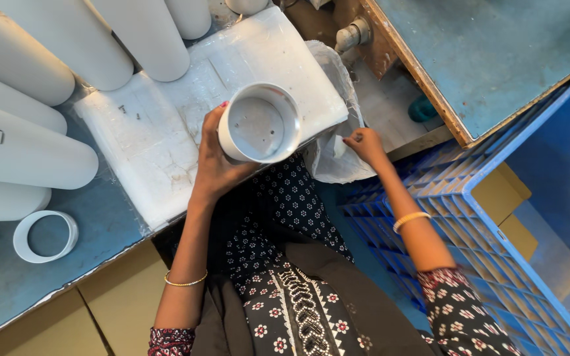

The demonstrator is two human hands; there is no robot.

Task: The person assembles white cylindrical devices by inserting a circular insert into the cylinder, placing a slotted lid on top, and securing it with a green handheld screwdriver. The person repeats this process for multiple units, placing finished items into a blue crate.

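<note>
Open room over the near part of the white pad (146, 151) and the bare blue counter (8, 290). Blocked at the back and left by white tubes (87, 39), at the right by a blue crate (496, 217). Loose white ring (45, 236) at the counter's near left.

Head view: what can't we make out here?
- Small piece pinched in the right hand: too small to tell what it is.
- Contents of the plastic bag: hidden by its folds and the hand.
- White cup in the left hand: its far side is hidden.
- White tubes: cut off by the top and left edges.
- Blue crate: cut off at the right edge.
</note>
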